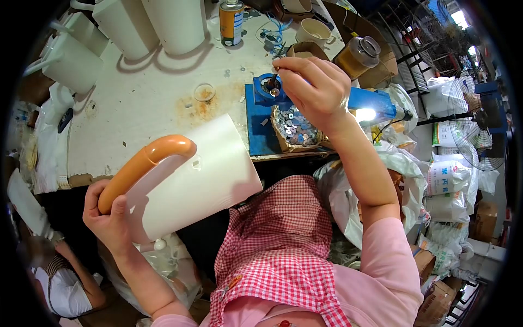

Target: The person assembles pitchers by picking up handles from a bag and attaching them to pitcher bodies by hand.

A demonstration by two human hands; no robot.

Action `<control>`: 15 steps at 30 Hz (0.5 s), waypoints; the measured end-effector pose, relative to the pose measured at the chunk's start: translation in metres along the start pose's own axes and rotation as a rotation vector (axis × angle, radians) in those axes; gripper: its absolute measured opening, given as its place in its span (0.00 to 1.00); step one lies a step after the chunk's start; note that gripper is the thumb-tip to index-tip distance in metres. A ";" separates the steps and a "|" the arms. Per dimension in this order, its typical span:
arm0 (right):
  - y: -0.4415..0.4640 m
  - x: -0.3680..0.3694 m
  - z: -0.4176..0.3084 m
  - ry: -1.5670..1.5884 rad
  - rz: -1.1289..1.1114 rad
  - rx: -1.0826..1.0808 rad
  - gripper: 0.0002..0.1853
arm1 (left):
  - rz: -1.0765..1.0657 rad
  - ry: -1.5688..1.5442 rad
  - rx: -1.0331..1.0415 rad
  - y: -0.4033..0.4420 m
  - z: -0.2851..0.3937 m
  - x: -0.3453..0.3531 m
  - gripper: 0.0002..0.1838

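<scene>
A white cylindrical pitcher body [204,177] lies tilted over the table's front edge, its orange curved handle [139,166] facing up. Wrapped round the lower end of that handle is my left hand [111,220]. My right hand [318,90] is closed in a pinch above a blue bench fixture [261,92] with a metal post in its ring. What the fingertips pinch is too small to make out. Just below that hand, an open carton of metal washers [297,128] sits beside the fixture.
White pitchers [125,27] stand at the back left. Behind are a spray can [231,23], a cup [314,32] and a jar of yellowish contents [357,56]. A plastic-lined bin [348,191] stands right of my lap. Another person [62,283] sits at lower left.
</scene>
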State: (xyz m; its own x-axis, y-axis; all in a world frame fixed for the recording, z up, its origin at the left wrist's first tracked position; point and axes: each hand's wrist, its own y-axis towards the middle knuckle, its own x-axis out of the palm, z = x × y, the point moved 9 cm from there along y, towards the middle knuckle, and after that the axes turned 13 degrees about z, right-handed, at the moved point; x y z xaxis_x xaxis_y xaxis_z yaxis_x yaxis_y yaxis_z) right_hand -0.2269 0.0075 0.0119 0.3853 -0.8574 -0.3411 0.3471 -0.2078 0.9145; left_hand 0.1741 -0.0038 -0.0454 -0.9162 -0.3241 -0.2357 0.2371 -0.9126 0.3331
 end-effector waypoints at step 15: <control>-0.065 0.027 -0.052 1.080 -0.262 1.534 0.23 | 0.152 0.072 0.141 0.046 0.068 0.049 0.15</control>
State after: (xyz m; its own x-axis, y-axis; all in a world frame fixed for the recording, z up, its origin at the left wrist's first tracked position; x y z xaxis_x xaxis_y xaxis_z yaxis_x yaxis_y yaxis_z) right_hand -0.1942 0.0225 -0.0680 0.9647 -0.2437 0.1002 -0.2443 -0.9697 -0.0065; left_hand 0.1181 -0.0451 0.0206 -0.8465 -0.4772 -0.2361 0.3188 -0.8094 0.4932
